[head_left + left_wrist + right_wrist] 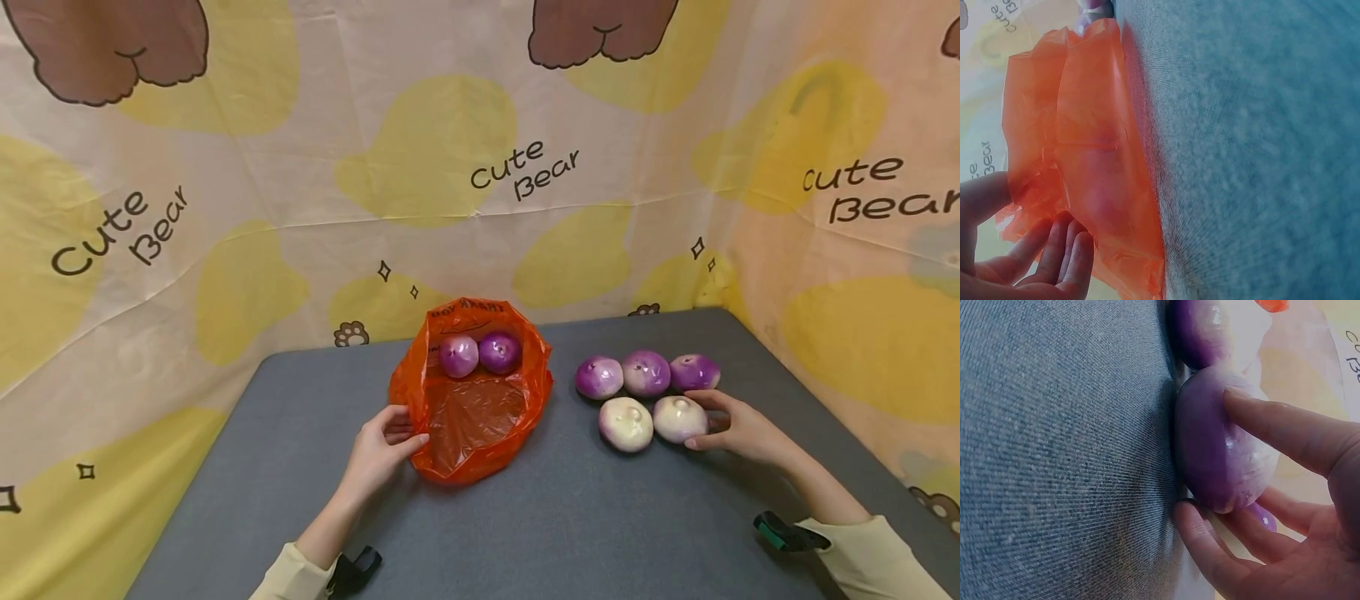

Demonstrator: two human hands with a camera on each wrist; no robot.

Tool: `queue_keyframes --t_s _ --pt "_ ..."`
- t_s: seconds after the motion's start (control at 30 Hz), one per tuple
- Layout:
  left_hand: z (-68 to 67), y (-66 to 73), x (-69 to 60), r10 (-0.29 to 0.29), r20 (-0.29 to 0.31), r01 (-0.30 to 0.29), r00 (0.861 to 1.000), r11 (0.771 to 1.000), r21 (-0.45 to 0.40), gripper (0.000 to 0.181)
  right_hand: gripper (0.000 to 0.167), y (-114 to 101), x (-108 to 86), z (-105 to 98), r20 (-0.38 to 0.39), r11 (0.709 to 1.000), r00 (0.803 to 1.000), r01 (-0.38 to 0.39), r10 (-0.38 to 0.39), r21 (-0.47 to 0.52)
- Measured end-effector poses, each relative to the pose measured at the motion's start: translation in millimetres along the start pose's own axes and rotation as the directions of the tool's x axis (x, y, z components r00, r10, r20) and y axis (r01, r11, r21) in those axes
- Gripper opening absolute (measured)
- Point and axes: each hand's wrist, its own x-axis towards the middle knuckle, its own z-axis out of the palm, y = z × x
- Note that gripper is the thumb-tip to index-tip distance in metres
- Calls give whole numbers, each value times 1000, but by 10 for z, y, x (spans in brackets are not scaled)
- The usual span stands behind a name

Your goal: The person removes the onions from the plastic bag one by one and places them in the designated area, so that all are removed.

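An orange plastic bag (480,467) stands with its mouth towards the head view, and two purple onions (458,356) lie inside. My left hand (382,448) pinches the bag's left rim between thumb and fingers; the left wrist view shows the thumb behind the film of the bag (1091,119). To the bag's right, my right hand (738,429) grips the nearer right onion (680,418), pale on top. In the right wrist view the thumb lies on this onion (1216,444), with the fingers around its other side.
Beside the gripped onion sits another pale-topped onion (626,424). Behind them, several purple onions (647,372) form a row. Everything rests on a grey cloth-covered table (525,542), with a printed curtain (420,150) along its back and sides.
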Motion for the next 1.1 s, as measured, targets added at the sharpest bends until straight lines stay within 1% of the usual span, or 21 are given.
queue_keyframes --t_s 0.27,0.47,0.8,0.93,1.1 --pt "7 4 7 -4 -1 4 1000 1000 1 43 72 -4 13 -3 12 999 1000 -5 4 39" --pt "7 4 18 5 -3 -5 1000 1000 5 43 71 22 26 -10 11 999 1000 8 -8 31" --pt "4 2 25 19 -7 -19 1000 1000 3 42 72 14 0 -44 29 999 1000 -11 10 41" --pt "-2 18 18 17 -5 -17 1000 1000 3 42 72 5 -14 -54 42 999 999 -31 30 41" --pt "-3 38 14 12 -7 -11 1000 1000 8 41 68 -27 -22 -71 45 999 999 -24 23 36"
